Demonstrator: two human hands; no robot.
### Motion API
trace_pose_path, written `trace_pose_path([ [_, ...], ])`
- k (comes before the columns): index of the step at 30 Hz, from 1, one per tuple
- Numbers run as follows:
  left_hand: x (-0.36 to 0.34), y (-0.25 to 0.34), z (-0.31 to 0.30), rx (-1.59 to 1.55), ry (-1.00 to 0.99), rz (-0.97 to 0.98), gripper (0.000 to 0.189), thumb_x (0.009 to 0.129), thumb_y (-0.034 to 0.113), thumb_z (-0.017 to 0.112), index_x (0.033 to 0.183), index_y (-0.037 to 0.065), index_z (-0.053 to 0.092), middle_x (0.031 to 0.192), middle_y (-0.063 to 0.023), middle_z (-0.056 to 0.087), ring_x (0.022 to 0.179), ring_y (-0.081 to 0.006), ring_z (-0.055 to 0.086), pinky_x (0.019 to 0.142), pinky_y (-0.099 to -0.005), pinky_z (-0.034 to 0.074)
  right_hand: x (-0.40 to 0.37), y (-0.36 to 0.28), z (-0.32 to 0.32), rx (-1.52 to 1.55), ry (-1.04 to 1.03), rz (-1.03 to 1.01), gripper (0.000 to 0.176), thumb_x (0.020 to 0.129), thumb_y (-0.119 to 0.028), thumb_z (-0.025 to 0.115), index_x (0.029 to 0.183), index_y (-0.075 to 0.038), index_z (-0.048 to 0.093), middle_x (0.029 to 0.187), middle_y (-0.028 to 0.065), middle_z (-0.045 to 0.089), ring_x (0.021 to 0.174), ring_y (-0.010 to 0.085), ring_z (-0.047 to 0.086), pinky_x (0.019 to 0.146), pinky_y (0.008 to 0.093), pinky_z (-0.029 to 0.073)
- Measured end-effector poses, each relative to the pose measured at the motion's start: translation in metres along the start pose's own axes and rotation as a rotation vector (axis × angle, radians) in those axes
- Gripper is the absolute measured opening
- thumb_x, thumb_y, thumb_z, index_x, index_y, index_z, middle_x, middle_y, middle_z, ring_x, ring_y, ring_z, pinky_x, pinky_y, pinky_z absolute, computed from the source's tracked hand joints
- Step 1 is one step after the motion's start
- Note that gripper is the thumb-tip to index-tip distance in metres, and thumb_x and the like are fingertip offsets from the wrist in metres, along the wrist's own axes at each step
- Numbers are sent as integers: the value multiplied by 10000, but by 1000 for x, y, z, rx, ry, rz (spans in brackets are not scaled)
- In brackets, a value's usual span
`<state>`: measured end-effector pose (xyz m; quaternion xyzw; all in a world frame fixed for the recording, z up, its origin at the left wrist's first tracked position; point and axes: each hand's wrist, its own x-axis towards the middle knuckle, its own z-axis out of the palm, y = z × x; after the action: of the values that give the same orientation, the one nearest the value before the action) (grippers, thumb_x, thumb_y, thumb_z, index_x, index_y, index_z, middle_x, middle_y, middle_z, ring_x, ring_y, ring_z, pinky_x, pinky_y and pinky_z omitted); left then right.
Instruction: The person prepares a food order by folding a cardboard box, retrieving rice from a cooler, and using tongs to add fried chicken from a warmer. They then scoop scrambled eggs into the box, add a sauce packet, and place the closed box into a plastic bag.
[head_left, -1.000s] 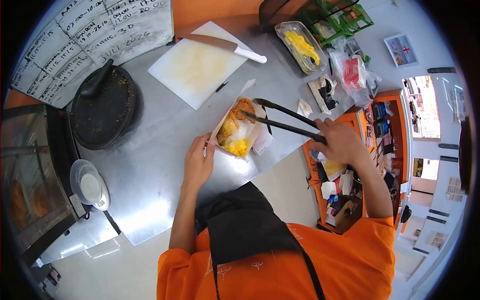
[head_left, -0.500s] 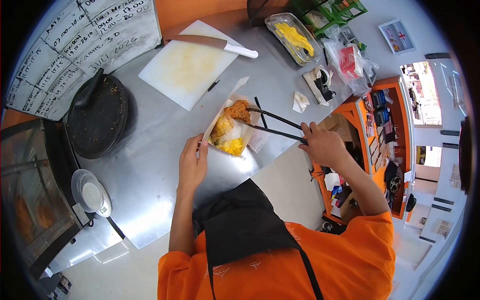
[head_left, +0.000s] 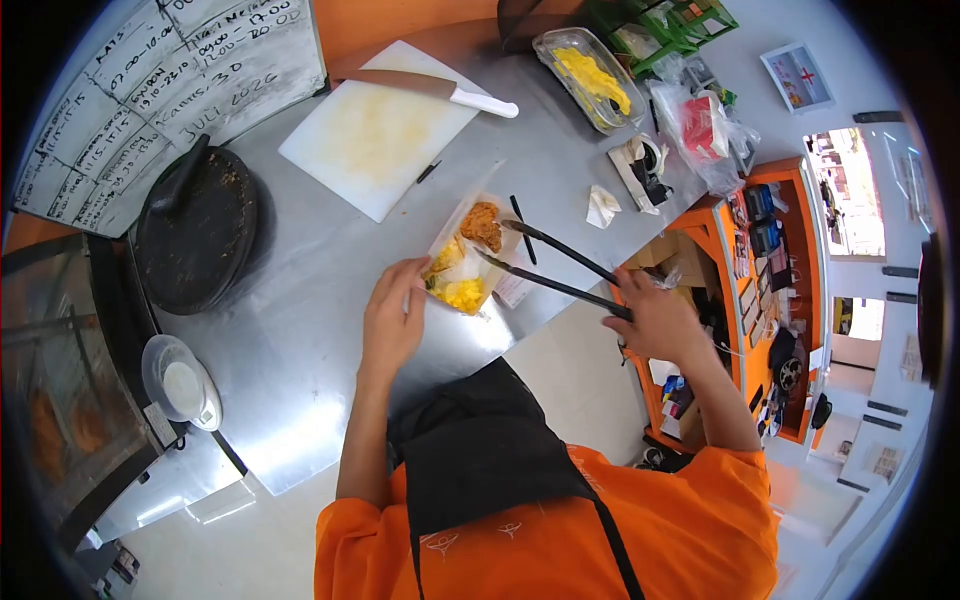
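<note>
An open paper food box (head_left: 456, 218) lies on the metal table in front of me. Inside are a piece of fried chicken (head_left: 481, 226), white rice (head_left: 462, 266) and yellow scrambled egg (head_left: 462, 295). My left hand (head_left: 392, 318) grips the box's near left side, thumb and fingers at its edge. Closed around the handle end of black tongs (head_left: 560, 285) is my right hand (head_left: 655, 315). The tongs' arms are spread, one tip beside the chicken and the other over the rice; the chicken rests in the box.
A white cutting board (head_left: 370, 140) bears a knife (head_left: 485, 101). Beyond the box stand a tray of yellow food (head_left: 590, 80) and plastic bags (head_left: 700, 130). A stone mortar (head_left: 195, 240) and a plastic tub (head_left: 180, 380) are at left. A black marker (head_left: 428, 171) and crumpled paper (head_left: 602, 207) lie nearby.
The tongs have opened and let go of the fried chicken, which now sits lower in the box. My right hand has shifted slightly down and right; my left hand stays by the box.
</note>
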<state>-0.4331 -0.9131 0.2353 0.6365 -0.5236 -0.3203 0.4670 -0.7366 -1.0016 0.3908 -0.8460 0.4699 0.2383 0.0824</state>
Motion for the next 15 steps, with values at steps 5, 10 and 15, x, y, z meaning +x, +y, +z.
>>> trace_pose_path([
  [5, -12, -3, 30, 148, -73, 104, 319, 843, 188, 637, 1146, 98, 594, 1317, -199, 466, 1204, -375, 456, 989, -439, 383, -24, 42, -66, 458, -16, 46, 551, 786, -254, 720, 1232, -4, 516, 1046, 185, 612, 909, 335, 613, 821, 375, 465],
  [10, -13, -9, 54, 436, 16, 144, 308, 856, 173, 619, 1143, 70, 572, 1315, -208, 460, 1200, -388, 451, 999, -446, 364, 31, 46, -74, 478, 227, -16, 615, 754, -255, 764, 1232, 35, 507, 1028, 192, 621, 932, 310, 613, 848, 349, 460],
  [15, -1, 59, 29, -279, 294, -39, 366, 906, 110, 560, 1248, 4, 485, 1273, -206, 484, 1159, -305, 499, 935, -402, 441, 147, -92, -37, 1040, 226, -380, 747, 798, -417, 717, 1287, 75, 441, 1136, 195, 596, 1057, 261, 580, 911, 352, 441],
])
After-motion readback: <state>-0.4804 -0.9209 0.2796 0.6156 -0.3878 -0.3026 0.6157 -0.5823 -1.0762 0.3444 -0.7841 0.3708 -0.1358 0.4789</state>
